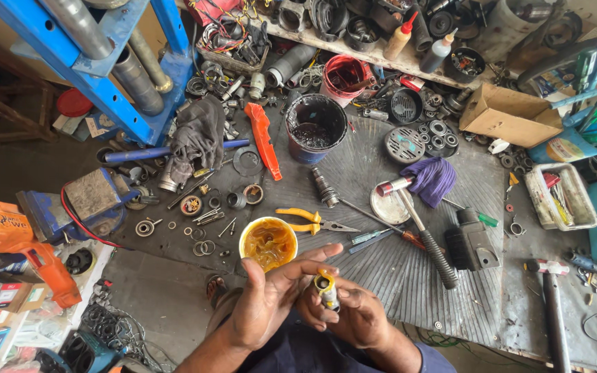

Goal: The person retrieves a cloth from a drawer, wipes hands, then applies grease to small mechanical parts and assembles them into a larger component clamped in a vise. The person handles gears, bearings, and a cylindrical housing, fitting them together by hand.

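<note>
My right hand (357, 314) grips a small metal part (325, 289) smeared with yellow grease, held upright near the bottom centre of the head view. My left hand (271, 293) is beside it, fingers stretched out, with a fingertip touching the greasy top of the part. Just above the hands stands an open round tub of amber grease (268, 242) on the dark workbench (381, 269). Yellow-handled pliers (312, 221) lie right of the tub.
A black bucket of dark oil (314, 126), a red bucket (345, 74), a hammer (419, 224), a purple rag (431, 179), a cardboard box (509, 114), an orange power tool (15, 242), a blue press frame (115, 76) and several bearings and rings crowd the bench.
</note>
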A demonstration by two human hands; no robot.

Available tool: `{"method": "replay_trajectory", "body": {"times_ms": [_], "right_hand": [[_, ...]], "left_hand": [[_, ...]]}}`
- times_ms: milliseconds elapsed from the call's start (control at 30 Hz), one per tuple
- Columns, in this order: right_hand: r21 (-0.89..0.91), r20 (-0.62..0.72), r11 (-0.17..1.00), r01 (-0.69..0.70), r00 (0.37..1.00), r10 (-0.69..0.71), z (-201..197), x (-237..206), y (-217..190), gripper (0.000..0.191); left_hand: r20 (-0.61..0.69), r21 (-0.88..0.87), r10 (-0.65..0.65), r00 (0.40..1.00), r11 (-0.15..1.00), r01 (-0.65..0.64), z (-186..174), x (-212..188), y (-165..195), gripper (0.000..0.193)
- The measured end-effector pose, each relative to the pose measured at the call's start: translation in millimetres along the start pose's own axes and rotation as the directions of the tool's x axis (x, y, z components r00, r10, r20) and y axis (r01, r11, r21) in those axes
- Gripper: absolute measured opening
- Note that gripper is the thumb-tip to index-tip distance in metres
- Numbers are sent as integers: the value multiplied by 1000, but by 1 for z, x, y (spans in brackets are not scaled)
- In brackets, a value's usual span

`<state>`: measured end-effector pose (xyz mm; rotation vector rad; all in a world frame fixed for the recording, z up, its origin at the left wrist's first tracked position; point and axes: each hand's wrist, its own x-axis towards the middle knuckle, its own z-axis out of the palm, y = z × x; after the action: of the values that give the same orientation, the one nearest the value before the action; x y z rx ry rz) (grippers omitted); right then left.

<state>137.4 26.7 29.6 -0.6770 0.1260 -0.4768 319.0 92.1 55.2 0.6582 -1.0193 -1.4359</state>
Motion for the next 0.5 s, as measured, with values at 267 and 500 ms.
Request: {"method": "replay_trajectory", "body": {"times_ms": [267, 500], "right_hand": [[-17, 26, 1000, -11, 1000, 11, -2, -3, -10, 41], [-69, -18, 995, 74, 997, -75, -11, -10, -6, 43]], "left_hand": [[326, 928, 309, 894, 75, -364, -19, 5, 30, 91], [389, 917, 298, 872, -33, -397, -34, 2, 46, 80]]}}
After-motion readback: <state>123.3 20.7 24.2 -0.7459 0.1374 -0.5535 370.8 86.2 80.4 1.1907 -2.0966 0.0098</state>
